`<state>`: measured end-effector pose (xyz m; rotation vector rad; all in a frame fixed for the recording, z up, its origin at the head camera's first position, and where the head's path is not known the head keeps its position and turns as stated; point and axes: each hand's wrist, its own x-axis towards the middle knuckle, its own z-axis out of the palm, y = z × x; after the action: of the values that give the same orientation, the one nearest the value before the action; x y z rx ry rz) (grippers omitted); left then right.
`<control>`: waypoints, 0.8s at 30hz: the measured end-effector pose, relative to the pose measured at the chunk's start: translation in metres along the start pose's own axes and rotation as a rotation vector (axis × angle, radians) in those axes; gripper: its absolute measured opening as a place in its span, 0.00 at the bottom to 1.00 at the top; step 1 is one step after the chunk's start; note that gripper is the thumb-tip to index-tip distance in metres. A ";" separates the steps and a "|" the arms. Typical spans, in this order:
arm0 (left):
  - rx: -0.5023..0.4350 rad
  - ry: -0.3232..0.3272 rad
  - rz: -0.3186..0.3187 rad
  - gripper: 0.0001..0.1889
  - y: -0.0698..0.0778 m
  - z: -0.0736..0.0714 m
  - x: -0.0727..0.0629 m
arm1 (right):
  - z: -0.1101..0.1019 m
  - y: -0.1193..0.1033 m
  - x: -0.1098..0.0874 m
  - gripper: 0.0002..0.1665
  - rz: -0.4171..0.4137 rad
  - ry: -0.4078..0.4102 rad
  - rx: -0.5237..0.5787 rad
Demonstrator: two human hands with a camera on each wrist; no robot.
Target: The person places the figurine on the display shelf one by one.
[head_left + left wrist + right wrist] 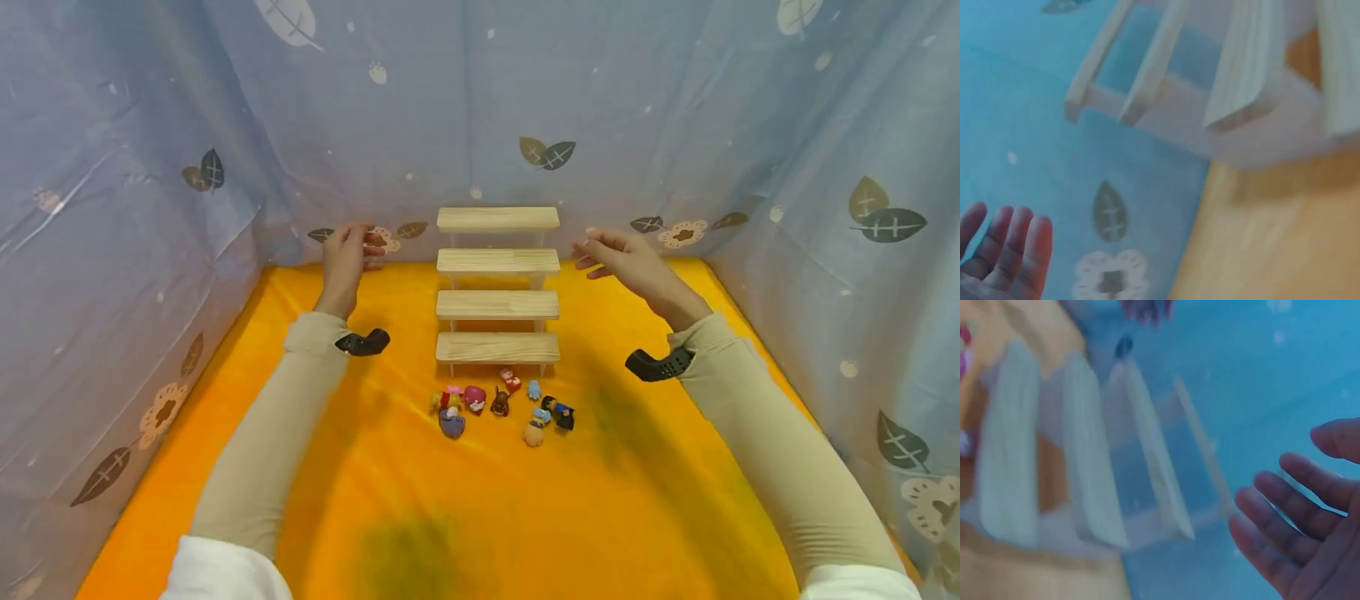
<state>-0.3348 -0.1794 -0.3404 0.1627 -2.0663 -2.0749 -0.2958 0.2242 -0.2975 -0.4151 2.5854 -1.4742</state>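
Note:
A tiered display stand (498, 304) with several pale wooden shelves and see-through side supports stands against the back curtain. To its left my left hand (348, 258) hovers in the air, apart from the stand and holding nothing. My right hand (622, 260) is raised on the other side, near the upper shelves but not touching them. Its fingers (1297, 509) are spread and slightly bent in the right wrist view. In the left wrist view the left fingers (1019, 244) are extended. Small toy figures lie before the stand, among them a purple-caped one (452, 422) and a tan one (533, 432).
An orange cloth (480, 517) covers the surface. Blue curtains (420, 100) with leaf and flower prints rise at the back and both sides. More figures lie in the cluster, including a dark-haired one in blue and black (559, 413) and a brown one (500, 404).

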 end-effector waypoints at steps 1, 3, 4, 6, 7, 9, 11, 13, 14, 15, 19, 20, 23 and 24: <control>-0.068 -0.016 -0.039 0.19 -0.009 -0.001 -0.003 | 0.004 0.001 -0.004 0.29 -0.005 -0.033 0.020; -0.192 -0.053 -0.107 0.19 -0.027 -0.004 -0.010 | 0.013 0.005 -0.011 0.28 -0.006 -0.100 0.057; -0.235 -0.073 -0.133 0.19 -0.037 -0.005 -0.012 | 0.017 0.008 -0.014 0.28 -0.002 -0.132 0.068; -0.248 -0.120 -0.164 0.20 -0.057 -0.006 -0.018 | 0.027 0.015 -0.019 0.27 0.016 -0.191 0.098; -0.220 -0.145 -0.169 0.21 -0.066 -0.005 -0.020 | 0.032 0.020 -0.021 0.27 0.026 -0.214 0.111; -0.165 -0.186 -0.172 0.21 -0.083 0.000 -0.023 | 0.042 0.028 -0.024 0.26 0.036 -0.234 0.134; -0.127 -0.217 -0.165 0.22 -0.095 0.005 -0.028 | 0.052 0.035 -0.027 0.25 0.037 -0.244 0.157; -0.134 -0.245 -0.159 0.21 -0.105 0.012 -0.031 | 0.063 0.041 -0.030 0.23 0.029 -0.250 0.168; -0.163 -0.257 -0.158 0.20 -0.109 0.015 -0.032 | 0.068 0.043 -0.032 0.23 0.024 -0.255 0.170; -0.196 -0.268 -0.156 0.19 -0.114 0.019 -0.034 | 0.074 0.044 -0.034 0.22 0.019 -0.259 0.165; -0.341 -0.304 -0.184 0.17 -0.129 0.030 -0.040 | 0.096 0.048 -0.041 0.20 -0.041 -0.275 0.006; -0.370 -0.310 -0.198 0.18 -0.133 0.032 -0.042 | 0.102 0.047 -0.042 0.19 -0.055 -0.280 -0.050; -0.408 -0.314 -0.229 0.23 -0.142 0.036 -0.046 | 0.118 0.045 -0.046 0.18 -0.108 -0.295 -0.227; -0.416 -0.315 -0.236 0.23 -0.145 0.037 -0.047 | 0.123 0.045 -0.046 0.18 -0.126 -0.304 -0.273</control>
<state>-0.3075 -0.1331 -0.4882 0.0135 -1.7801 -2.7795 -0.2288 0.1586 -0.3997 -0.7816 2.5505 -0.9950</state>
